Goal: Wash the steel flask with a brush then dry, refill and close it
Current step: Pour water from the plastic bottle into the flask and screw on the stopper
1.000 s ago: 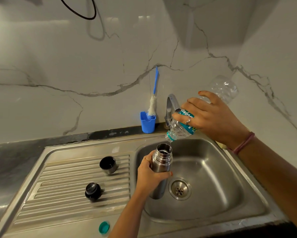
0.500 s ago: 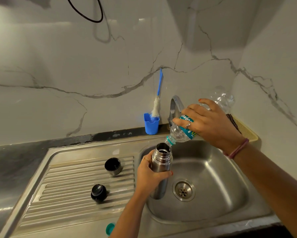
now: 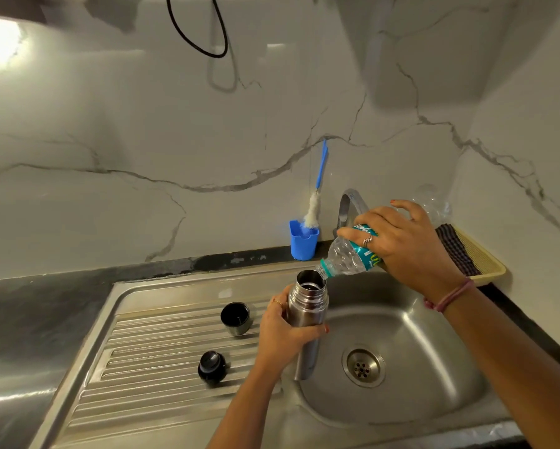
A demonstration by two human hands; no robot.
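The left hand [image 3: 283, 332] reached up from below, fingers and thumb wrapped around the upright, cylindrical steel flask [image 3: 307, 314]. The right hand [image 3: 404, 246], wrist apparently bent downward, gripped a tilted, clear plastic water bottle [image 3: 346, 257] from above.

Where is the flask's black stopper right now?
In the head view, the black stopper lies on the ribbed drainboard, left of the left hand, in front of the steel cup lid.
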